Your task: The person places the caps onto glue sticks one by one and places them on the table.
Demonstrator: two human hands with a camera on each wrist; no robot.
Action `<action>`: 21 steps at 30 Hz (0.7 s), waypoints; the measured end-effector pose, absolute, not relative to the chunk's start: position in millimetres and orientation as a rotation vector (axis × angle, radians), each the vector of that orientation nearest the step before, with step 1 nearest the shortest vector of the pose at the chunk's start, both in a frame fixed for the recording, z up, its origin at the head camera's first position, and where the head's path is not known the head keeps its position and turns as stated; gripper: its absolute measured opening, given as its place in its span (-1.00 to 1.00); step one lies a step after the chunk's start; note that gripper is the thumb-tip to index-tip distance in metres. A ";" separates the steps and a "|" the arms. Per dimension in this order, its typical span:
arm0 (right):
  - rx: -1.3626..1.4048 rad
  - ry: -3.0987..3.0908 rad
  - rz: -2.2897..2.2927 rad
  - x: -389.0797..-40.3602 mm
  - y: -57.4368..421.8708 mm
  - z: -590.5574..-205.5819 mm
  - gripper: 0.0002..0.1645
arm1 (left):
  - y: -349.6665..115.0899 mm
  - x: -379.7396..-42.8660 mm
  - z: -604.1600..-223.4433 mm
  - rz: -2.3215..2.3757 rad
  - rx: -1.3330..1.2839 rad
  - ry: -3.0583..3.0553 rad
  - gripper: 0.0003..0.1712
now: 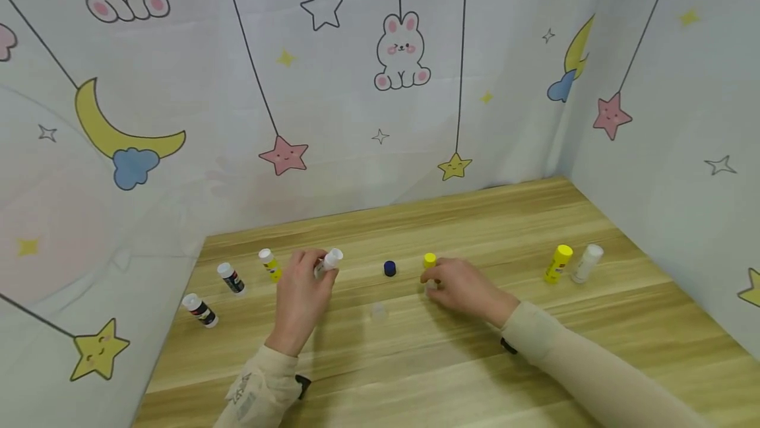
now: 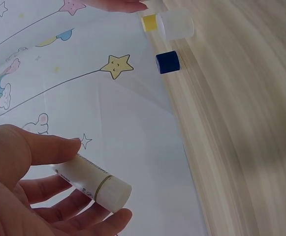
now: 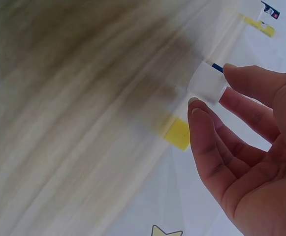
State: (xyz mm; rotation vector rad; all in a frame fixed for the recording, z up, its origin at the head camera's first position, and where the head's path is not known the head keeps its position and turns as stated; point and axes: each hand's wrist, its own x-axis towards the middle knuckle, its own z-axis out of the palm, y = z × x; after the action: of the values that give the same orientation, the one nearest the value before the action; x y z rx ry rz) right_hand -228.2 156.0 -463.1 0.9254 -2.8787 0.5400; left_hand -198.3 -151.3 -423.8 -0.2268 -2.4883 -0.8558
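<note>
My left hand (image 1: 301,289) grips a white glue stick (image 2: 91,182) between thumb and fingers, its pale end tilted up and away from the palm. My right hand (image 1: 466,286) pinches a translucent white cap (image 3: 206,83) at its fingertips, low over the table. Just behind those fingers stands a yellow cap (image 1: 429,259), partly hidden by them in the head view. Between the two hands a dark blue cap (image 1: 389,268) sits on the wooden table (image 1: 427,375). Nearer the front is another translucent cap (image 1: 378,311), which shows close up in the left wrist view.
To the left stand several small glue sticks: one with a yellow label (image 1: 270,264) and two dark-labelled ones (image 1: 231,278), (image 1: 200,310). At the right, a yellow glue stick (image 1: 558,264) stands beside a white one (image 1: 587,263). Printed cloth walls (image 1: 356,197) border the table behind and at both sides.
</note>
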 end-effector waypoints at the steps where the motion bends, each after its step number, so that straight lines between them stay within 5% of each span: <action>1: 0.933 -2.875 0.533 -228.4 155.7 -464.2 -0.82 | -150.9 -198.6 -424.5 -0.852 -0.232 -2.484 -0.70; 21: 0.867 -2.833 0.547 -232.4 158.9 -450.5 -0.78 | -145.8 -199.3 -426.5 -0.790 -0.283 -2.490 -0.67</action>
State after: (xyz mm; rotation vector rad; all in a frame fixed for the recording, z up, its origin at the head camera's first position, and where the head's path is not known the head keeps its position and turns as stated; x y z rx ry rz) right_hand -232.4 158.9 -450.5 0.8665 -2.8334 0.5471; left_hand -199.3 -145.8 -426.5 -0.2826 -2.4897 -0.7898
